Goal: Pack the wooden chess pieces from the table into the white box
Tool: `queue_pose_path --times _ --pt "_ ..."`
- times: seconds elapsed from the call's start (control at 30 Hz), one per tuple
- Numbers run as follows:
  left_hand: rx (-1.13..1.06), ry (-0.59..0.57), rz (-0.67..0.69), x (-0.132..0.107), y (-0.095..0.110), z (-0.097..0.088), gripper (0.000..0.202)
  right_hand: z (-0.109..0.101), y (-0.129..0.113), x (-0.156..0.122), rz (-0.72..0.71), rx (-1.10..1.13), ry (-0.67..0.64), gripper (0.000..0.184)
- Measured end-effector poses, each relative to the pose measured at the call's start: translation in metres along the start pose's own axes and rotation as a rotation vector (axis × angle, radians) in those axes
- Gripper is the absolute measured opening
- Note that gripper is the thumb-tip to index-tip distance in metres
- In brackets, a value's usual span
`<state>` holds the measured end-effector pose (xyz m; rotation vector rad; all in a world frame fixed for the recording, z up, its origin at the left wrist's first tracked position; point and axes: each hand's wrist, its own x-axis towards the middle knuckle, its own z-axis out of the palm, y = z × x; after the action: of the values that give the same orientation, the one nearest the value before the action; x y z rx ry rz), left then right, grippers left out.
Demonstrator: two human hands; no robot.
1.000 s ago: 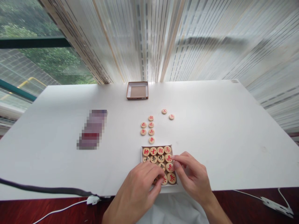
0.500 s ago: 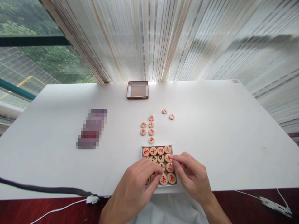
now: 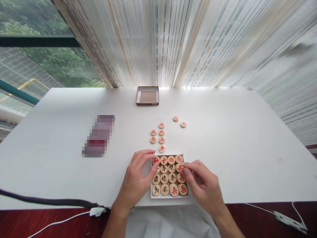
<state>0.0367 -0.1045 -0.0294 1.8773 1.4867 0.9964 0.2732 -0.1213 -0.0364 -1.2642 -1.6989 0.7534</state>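
Observation:
A small white box (image 3: pixel 169 196) near the table's front edge holds several round wooden chess pieces with red or black characters. My left hand (image 3: pixel 137 175) rests at the box's left side, its fingers curled so the tips touch the piece in the top left corner (image 3: pixel 156 161). On the right side of the box lies my right hand (image 3: pixel 201 185), its fingertips pinched at a red-marked piece (image 3: pixel 179 168) in the right column. Several loose pieces (image 3: pixel 161 132) lie on the table just beyond the box, and two more (image 3: pixel 179 121) lie further right.
A brown box lid (image 3: pixel 147 96) lies open side up at the table's far edge by the striped curtain. A blurred flat object (image 3: pixel 99 135) lies to the left. A black cable (image 3: pixel 44 200) and white cords (image 3: pixel 284 216) run along the front edge.
My left hand has moved from the box's lower middle up to its top left corner, uncovering the lower rows of pieces. My right hand has stayed at the right column.

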Motion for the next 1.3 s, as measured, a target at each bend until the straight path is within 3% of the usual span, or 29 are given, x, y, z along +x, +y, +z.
queue_pose_path --times 0.53,0.7,0.93,1.03,1.13,1.3 --pt "0.004 0.017 0.028 0.0 -0.001 0.003 0.013 -0.003 0.006 -0.002 0.094 0.095 0.042 0.014" --pt "-0.024 0.019 0.028 -0.003 -0.005 0.0 0.014 -0.014 0.002 0.014 0.144 0.056 0.015 0.012" --pt "-0.012 0.029 0.051 -0.003 -0.007 0.001 0.014 -0.029 -0.012 0.083 -0.072 -0.105 -0.151 0.017" --pt "-0.033 0.043 0.052 -0.004 -0.009 0.002 0.018 -0.022 -0.008 0.108 -0.269 -0.179 -0.26 0.035" --pt "-0.046 0.061 0.054 -0.005 -0.01 0.003 0.021 -0.01 0.003 0.122 -0.411 -0.288 -0.383 0.052" --pt "-0.053 0.078 0.061 -0.005 -0.012 0.004 0.022 0.001 0.018 0.129 -0.46 -0.394 -0.503 0.062"
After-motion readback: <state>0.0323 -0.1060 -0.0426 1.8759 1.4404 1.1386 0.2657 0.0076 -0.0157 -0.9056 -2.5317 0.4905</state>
